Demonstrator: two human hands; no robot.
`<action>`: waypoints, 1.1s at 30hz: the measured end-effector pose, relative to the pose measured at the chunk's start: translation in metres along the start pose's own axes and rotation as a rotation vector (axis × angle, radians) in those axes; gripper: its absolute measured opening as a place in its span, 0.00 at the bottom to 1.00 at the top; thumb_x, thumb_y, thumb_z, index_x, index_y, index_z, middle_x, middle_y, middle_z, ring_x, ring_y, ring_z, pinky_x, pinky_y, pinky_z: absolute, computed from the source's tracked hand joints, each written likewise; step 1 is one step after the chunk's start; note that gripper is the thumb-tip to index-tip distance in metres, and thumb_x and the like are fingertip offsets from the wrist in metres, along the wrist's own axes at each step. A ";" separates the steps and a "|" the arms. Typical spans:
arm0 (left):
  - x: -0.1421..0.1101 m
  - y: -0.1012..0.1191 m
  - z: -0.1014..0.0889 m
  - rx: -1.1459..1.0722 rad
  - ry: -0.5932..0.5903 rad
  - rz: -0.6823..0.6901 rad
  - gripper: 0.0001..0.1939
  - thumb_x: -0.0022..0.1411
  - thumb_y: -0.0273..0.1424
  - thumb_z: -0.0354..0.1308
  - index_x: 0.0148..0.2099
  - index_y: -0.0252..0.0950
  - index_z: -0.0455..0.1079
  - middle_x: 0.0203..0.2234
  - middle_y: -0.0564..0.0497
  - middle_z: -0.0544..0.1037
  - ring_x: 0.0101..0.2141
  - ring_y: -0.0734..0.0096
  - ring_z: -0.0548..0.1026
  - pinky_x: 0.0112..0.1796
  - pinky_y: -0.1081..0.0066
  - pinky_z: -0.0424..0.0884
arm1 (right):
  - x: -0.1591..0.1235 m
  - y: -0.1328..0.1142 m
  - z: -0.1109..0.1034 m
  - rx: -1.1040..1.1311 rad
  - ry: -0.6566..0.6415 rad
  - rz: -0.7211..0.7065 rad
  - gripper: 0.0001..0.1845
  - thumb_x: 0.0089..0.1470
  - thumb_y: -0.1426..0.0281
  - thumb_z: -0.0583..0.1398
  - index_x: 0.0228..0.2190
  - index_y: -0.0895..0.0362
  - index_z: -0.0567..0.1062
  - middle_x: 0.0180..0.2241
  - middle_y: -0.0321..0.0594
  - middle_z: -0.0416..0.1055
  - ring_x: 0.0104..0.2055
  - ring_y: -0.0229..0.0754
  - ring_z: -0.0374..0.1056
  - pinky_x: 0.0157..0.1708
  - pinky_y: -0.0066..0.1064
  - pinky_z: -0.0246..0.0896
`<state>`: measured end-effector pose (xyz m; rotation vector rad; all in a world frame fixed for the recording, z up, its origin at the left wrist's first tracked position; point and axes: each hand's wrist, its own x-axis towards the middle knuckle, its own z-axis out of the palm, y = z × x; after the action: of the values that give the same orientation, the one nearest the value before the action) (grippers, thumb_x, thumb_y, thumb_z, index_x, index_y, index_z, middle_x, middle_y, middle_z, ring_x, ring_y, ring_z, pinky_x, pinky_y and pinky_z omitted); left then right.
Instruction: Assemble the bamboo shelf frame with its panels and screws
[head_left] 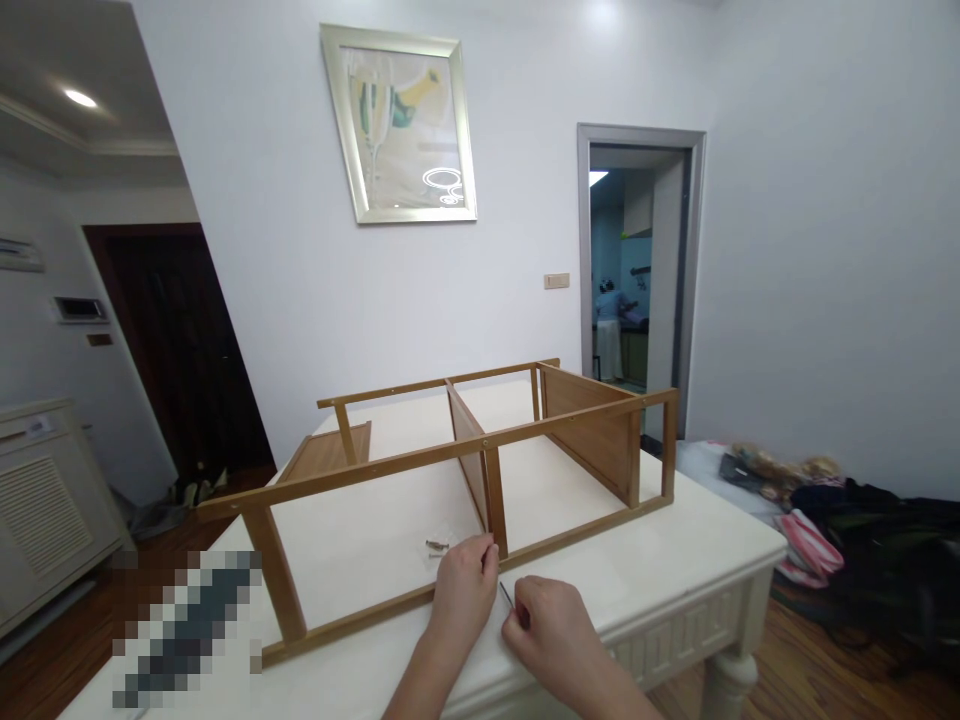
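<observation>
A wooden shelf frame point(397, 461) lies on its side on a white table, with one shelf panel point(589, 430) at its right and another panel point(469, 450) in the middle. My left hand point(461, 590) is closed over the lower front rail, beside the foot of the middle crosspiece point(495, 500); its fingertips are partly hidden. In my closed right hand point(553, 628) is a thin metal rod-like tool point(505, 595), its tip pointing at the rail near my left hand. Just beyond my left hand, several small screws point(436, 547) lie on a clear plastic bag.
The white table point(705, 545) carries the frame, and a loose wooden panel point(319, 455) rests at its far left. A pixelated dark patch point(199, 620) covers the left corner. Clothes and bags point(862, 550) are piled at right. A person point(611, 315) stands beyond the doorway.
</observation>
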<state>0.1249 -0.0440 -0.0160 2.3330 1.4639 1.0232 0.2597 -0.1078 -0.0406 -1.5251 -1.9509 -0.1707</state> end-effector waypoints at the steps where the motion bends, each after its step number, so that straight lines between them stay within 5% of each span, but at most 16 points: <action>1: 0.000 0.000 0.000 0.003 -0.003 -0.003 0.15 0.64 0.27 0.45 0.31 0.37 0.71 0.27 0.48 0.78 0.29 0.65 0.73 0.32 0.70 0.59 | 0.000 -0.001 -0.002 0.025 -0.010 0.021 0.08 0.43 0.78 0.55 0.18 0.54 0.64 0.18 0.32 0.65 0.21 0.35 0.59 0.25 0.29 0.42; 14: -0.004 -0.001 0.007 -0.191 0.059 -0.066 0.13 0.63 0.30 0.49 0.35 0.38 0.75 0.31 0.44 0.80 0.33 0.58 0.76 0.37 0.67 0.63 | 0.025 0.014 -0.009 0.853 0.105 0.384 0.13 0.57 0.60 0.53 0.25 0.53 0.65 0.16 0.29 0.63 0.18 0.37 0.61 0.21 0.27 0.56; 23: -0.005 0.005 0.003 -0.358 0.131 -0.158 0.07 0.59 0.31 0.56 0.32 0.40 0.76 0.30 0.44 0.80 0.34 0.55 0.76 0.44 0.60 0.67 | 0.036 0.016 -0.007 0.713 0.325 0.262 0.16 0.61 0.56 0.53 0.32 0.55 0.70 0.24 0.36 0.70 0.25 0.39 0.66 0.27 0.29 0.60; 27: -0.003 0.017 -0.019 -0.629 0.250 -0.194 0.05 0.53 0.32 0.64 0.35 0.41 0.77 0.36 0.43 0.79 0.45 0.52 0.74 0.57 0.57 0.61 | 0.050 0.017 -0.007 0.618 0.494 0.200 0.13 0.63 0.61 0.52 0.35 0.55 0.71 0.30 0.39 0.71 0.29 0.39 0.66 0.30 0.29 0.61; 33: 0.023 0.057 -0.075 -0.781 0.421 -0.005 0.09 0.57 0.30 0.63 0.42 0.42 0.76 0.50 0.44 0.75 0.63 0.56 0.57 0.65 0.55 0.46 | 0.049 0.016 -0.003 0.525 0.658 0.091 0.08 0.64 0.68 0.52 0.37 0.55 0.70 0.32 0.40 0.69 0.33 0.40 0.66 0.33 0.30 0.61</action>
<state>0.1233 -0.0656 0.0787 1.6098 0.9056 1.7625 0.2700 -0.0639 -0.0149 -1.0305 -1.2675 -0.0922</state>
